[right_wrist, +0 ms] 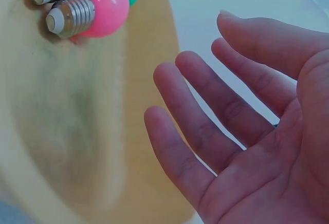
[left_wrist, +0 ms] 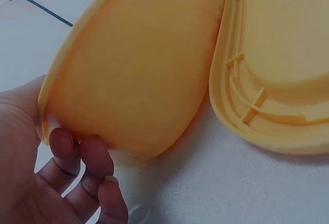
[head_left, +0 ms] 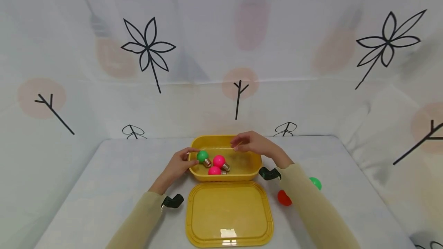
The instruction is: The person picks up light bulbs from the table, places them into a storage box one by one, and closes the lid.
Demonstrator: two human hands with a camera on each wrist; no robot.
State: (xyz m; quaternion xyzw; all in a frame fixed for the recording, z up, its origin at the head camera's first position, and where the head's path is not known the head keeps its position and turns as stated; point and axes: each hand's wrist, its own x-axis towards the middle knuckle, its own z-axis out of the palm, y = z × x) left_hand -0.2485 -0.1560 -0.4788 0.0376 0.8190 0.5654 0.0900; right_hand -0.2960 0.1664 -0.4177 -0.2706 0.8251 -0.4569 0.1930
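In the head view my left hand (head_left: 177,166) holds the left edge of a yellow plastic box (head_left: 243,161). The left wrist view shows its thumb over the rim and its fingers curled against the outer wall. Inside lie a green light bulb (head_left: 202,156) close to the left fingers, a pink bulb (head_left: 219,161) and a second pink bulb (head_left: 214,170) near the front wall. Above the box's back right part hovers my right hand (head_left: 257,144). Its fingers (right_wrist: 177,144) are spread and relaxed in the right wrist view, holding nothing, with the pink bulbs' metal screw bases beyond them.
A yellow lid (head_left: 230,212) lies on the white table just in front of the box. To its right are a red rounded thing (head_left: 283,198) and a green one (head_left: 315,182), each partly hidden by the right sleeve. A patterned cloth (head_left: 207,107) hangs behind the table.
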